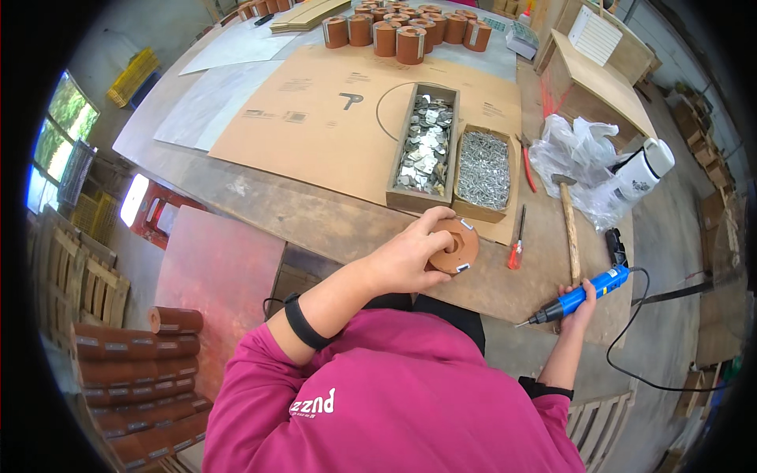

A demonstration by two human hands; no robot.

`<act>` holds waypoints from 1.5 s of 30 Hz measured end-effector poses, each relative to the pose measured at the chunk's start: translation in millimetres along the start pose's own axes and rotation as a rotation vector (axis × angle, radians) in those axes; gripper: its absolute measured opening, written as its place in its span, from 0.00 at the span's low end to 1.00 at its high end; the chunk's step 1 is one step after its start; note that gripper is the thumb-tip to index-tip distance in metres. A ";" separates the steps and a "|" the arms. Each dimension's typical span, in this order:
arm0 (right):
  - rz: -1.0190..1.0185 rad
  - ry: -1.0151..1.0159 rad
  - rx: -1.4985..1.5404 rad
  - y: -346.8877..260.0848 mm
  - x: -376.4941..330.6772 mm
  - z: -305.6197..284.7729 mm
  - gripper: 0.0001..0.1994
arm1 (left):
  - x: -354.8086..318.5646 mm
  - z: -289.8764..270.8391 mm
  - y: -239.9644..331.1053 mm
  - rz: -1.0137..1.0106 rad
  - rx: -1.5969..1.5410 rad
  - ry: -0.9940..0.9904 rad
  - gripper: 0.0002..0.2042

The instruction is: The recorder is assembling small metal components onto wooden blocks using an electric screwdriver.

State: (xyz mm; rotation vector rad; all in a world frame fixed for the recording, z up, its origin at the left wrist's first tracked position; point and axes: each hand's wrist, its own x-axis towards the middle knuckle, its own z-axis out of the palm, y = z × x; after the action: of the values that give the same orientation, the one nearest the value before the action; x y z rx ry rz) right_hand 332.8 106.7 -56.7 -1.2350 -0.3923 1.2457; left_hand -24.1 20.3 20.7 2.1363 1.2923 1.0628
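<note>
Two hands work: left hand (pixel 410 256) fingers clamp the brown disc (pixel 456 246) flat on the bench (pixel 315 213); right hand (pixel 582 303) grips the blue tool (pixel 579 296), best brought in steadily.

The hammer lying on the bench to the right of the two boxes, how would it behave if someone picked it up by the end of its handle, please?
The hammer would probably feel stiff and head-heavy: a long wooden handle carries a small metal head at the far end. Lying flat on the workbench, it seems unlikely to roll. The smooth handle might slip in a loose hold.
</note>
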 end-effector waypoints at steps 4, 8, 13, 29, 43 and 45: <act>0.003 0.000 -0.002 -0.3 0.4 -1.8 0.10 | 19.8 -28.2 -3.8 -0.014 -0.144 -0.090 0.19; 0.002 0.005 -0.014 -1.0 0.4 0.4 0.10 | 58.8 -48.1 -48.0 -0.235 0.185 0.067 0.11; -0.010 0.025 -0.021 -0.3 -0.9 1.7 0.10 | 88.9 -47.8 -100.0 -0.362 0.741 -0.049 0.08; 0.004 0.007 -0.050 -1.3 -2.5 3.0 0.11 | 84.4 -46.5 -91.4 -0.553 0.366 0.181 0.08; -0.024 0.000 -0.020 -2.4 -3.6 6.3 0.11 | 21.1 -19.8 25.8 -0.433 -0.479 -0.037 0.06; -0.016 0.003 -0.021 -1.5 -2.5 4.9 0.11 | 18.3 -14.2 33.8 -0.262 -0.092 -0.012 0.05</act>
State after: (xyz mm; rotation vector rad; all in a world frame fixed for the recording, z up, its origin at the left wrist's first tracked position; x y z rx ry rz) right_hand 328.7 107.2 -52.7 -1.2492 -0.4134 1.2291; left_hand -11.6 19.8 59.6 1.8429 1.4409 0.9782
